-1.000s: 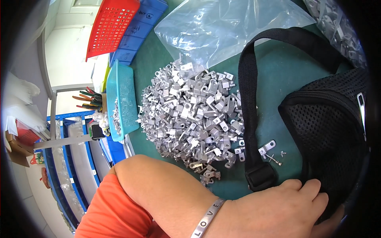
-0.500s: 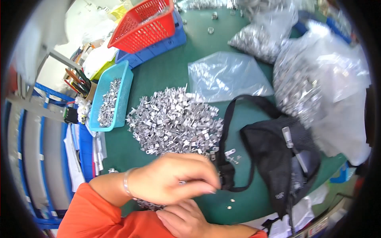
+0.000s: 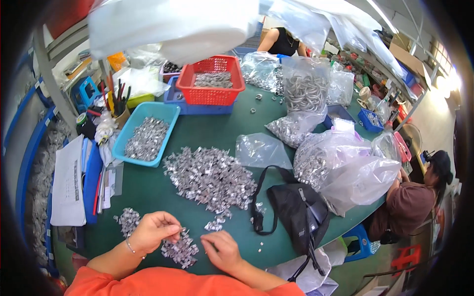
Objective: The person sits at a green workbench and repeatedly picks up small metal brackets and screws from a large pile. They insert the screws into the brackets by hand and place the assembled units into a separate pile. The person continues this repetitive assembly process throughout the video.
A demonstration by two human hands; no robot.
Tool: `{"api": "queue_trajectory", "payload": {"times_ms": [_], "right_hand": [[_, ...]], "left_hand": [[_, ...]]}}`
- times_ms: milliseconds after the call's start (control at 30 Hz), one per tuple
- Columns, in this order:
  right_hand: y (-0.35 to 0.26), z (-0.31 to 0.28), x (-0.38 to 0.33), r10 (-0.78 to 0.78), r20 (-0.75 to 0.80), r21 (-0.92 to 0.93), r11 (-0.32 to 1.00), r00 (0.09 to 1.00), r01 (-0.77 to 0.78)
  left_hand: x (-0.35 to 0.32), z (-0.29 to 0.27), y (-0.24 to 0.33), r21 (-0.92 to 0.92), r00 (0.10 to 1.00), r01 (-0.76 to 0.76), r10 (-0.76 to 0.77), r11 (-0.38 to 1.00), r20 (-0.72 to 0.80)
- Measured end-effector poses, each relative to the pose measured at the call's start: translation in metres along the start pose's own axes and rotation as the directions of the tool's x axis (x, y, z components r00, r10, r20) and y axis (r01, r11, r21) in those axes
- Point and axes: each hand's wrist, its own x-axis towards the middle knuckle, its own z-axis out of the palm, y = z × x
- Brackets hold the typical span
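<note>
My left hand [image 3: 157, 231], a bracelet on its wrist, has thumb and forefinger pinched at the edge of a small heap of metal clips [image 3: 179, 250]. Whatever sits between those fingertips is too small to make out. My right hand [image 3: 222, 250] rests on the green table right of that heap, its fingers loosely apart and nothing visible in them. Beyond both hands spreads a large pile of small silver metal clips [image 3: 210, 177]. Another small heap of clips [image 3: 129, 222] lies beyond my left wrist.
A turquoise basket [image 3: 171, 132] of metal parts stands far left, beside a red basket [image 3: 211, 97] on a blue bin. To the right are a black bag [image 3: 291, 212], an empty-looking plastic bag [image 3: 261, 150] and filled bags [image 3: 310, 165]. Another person [image 3: 414, 202] sits at the right.
My view has tilted up and widened. My left hand has moved left, off my right hand, to the small heap; the two hands are now apart.
</note>
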Motion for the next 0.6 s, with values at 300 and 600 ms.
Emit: {"api": "queue_trajectory", "payload": {"times_ms": [300, 600], "right_hand": [[-0.041, 0.031, 0.031, 0.017, 0.144, 0.082, 0.996, 0.989, -0.029], [-0.046, 0.068, 0.026, 0.018, 0.173, 0.089, 0.995, 0.985, -0.034]], "left_hand": [[-0.028, -0.019, -0.016, -0.437, 0.996, 0.092, -0.085, 0.895, 0.034], [-0.046, -0.048, -0.034, -0.526, 0.992, 0.086, -0.023, 0.846, 0.124]]}}
